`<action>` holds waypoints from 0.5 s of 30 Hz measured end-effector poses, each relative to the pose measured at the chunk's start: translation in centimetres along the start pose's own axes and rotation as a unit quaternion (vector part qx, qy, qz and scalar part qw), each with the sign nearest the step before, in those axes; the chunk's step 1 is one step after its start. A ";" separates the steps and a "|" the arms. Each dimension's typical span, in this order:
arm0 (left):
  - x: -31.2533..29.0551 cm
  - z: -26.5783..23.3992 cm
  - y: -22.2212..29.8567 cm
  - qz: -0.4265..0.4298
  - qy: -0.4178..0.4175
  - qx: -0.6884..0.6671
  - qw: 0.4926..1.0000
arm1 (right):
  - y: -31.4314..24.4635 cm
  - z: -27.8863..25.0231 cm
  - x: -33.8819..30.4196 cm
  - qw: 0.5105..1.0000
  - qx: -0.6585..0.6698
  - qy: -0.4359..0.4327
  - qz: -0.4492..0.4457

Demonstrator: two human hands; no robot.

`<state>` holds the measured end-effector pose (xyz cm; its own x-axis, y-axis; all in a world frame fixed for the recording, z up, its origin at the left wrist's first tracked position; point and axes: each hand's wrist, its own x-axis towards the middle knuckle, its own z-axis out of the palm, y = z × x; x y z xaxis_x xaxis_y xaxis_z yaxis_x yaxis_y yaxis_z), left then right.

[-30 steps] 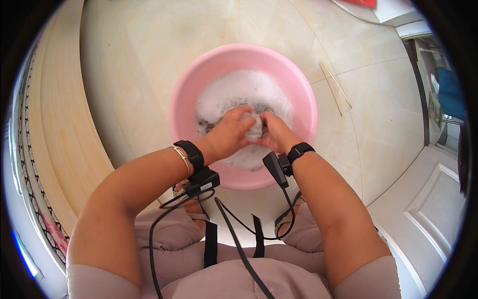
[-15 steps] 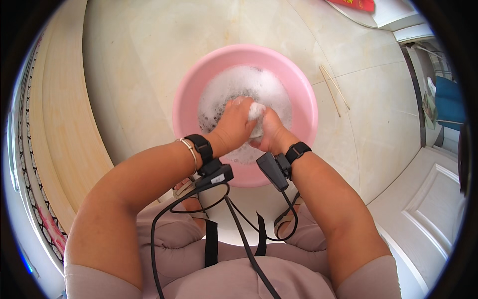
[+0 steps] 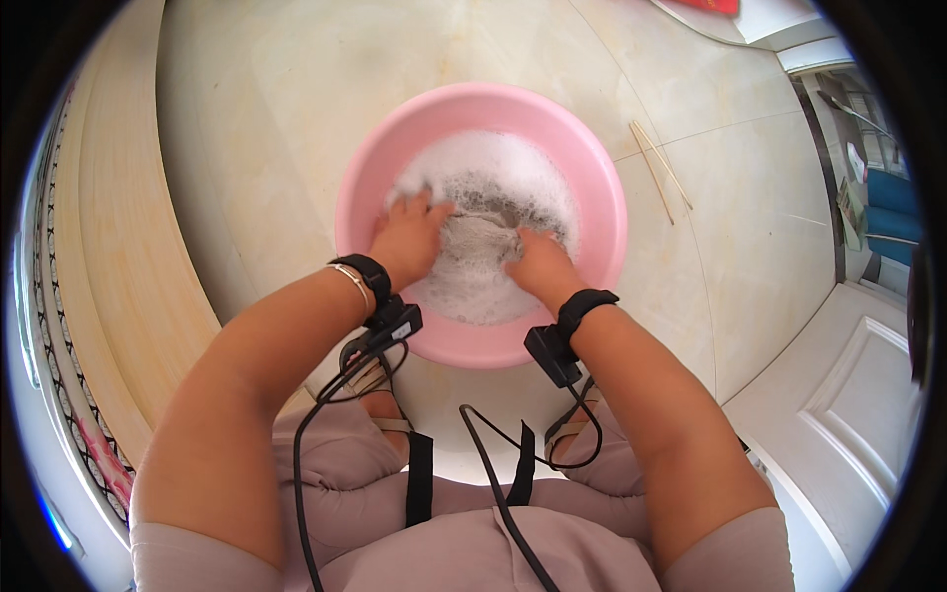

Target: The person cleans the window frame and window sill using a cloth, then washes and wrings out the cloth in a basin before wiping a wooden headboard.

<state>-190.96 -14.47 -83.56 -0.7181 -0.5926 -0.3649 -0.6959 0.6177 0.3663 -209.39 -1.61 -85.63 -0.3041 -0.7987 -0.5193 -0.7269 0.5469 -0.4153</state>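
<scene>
The left hand (image 3: 408,240) was at 9 o'clock in the basin (image 3: 481,347), palm down and let go, its fingers spread in the foam (image 3: 493,158) and its thumb side toward the cloth (image 3: 478,240). The right hand (image 3: 544,264) was at 4 o'clock, its fingertips bent in against the cloth's near edge; whether they pinched it or only touched it, I could not tell. The cloth, grey and wet, lay between the two, about the middle of the basin, partly covered by suds. The foam was thickest and whitest toward 12 o'clock, thinner and bubbly toward 6.

Each wrist wore a black strap, the left one (image 3: 367,276) beside a bracelet (image 3: 351,283), the right one (image 3: 582,308) with a black box (image 3: 552,355) hanging below it. A black cable (image 3: 493,474) ran down over the lap toward 6 o'clock.

The basin, pink and round, stood on the pale tiled floor (image 3: 266,118). Outside it, between 2 and 3 o'clock, two thin sticks (image 3: 658,173) lay on the tiles. Farther out were a wood panel (image 3: 109,247) at 9 o'clock, a red thing (image 3: 712,5) near 1, a blue thing (image 3: 891,212) at 3 and a white door (image 3: 838,414) at 4.
</scene>
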 end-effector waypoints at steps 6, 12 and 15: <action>0.7 0.9 3.7 -0.148 -0.248 -0.328 0.899 | 2.9 2.3 3.3 0.788 0.500 -0.211 0.289; 1.3 -1.9 4.0 -0.012 -0.332 -0.596 0.731 | -1.3 -4.2 0.5 0.661 0.662 -0.299 0.189; 1.2 -7.5 4.9 -0.137 -0.367 -0.482 0.784 | -2.7 -7.3 -1.4 0.732 0.592 -0.261 0.213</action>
<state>-195.32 -16.03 -75.74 -0.5890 0.0401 -0.8072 -0.7596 -0.3685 0.5360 -211.50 -3.84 -78.35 0.1546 -0.4570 -0.8759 0.5033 0.7993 -0.3282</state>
